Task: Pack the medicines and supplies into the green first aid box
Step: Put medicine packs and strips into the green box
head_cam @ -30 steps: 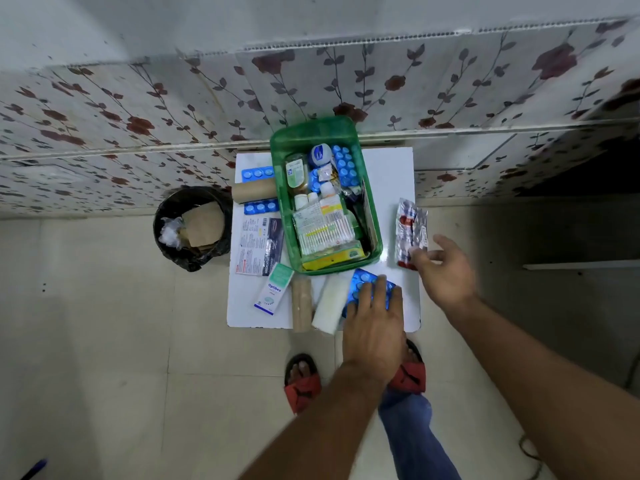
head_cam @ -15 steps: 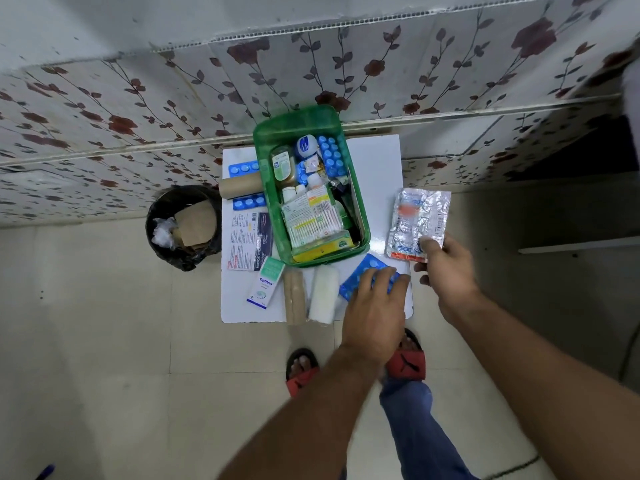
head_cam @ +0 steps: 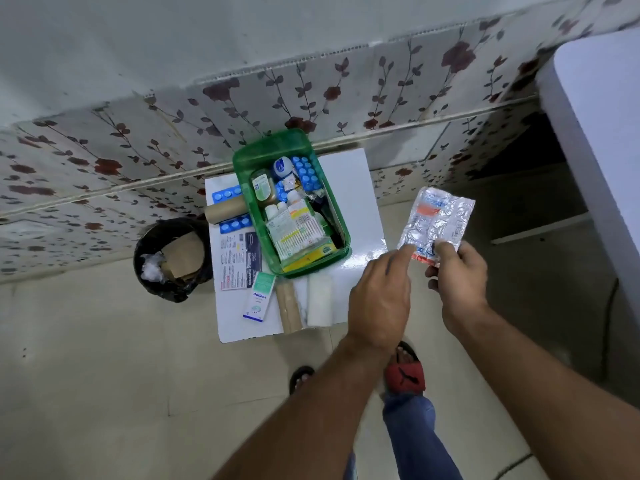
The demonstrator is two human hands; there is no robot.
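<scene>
The green first aid box [head_cam: 243,188] stands open on a small white table [head_cam: 346,188], filled with bottles, blue blister packs and cotton buds. My right hand [head_cam: 459,282] grips a silver blister strip [head_cam: 438,220] by its lower edge, raised to the right of the table. My left hand [head_cam: 381,299] hovers back-up over the table's front right corner, its fingertips touching the strip's lower left corner. What lies under that palm is hidden. Loose on the table are an Optibex carton [head_cam: 259,296], a tan bandage roll [head_cam: 287,306] and a white bandage roll [head_cam: 320,299].
Left of the box lie two blue blister packs [head_cam: 227,195], a cardboard tube [head_cam: 225,211] and a dressing packet [head_cam: 239,261]. A black-lined bin [head_cam: 169,258] stands on the floor to the left. A white surface [head_cam: 595,116] juts in at the right. My sandalled feet [head_cam: 405,372] are below.
My right hand lifted the silver strip off the table and up to the right. My left hand left the blue blister pack's spot and moved right to the strip; that pack is out of sight.
</scene>
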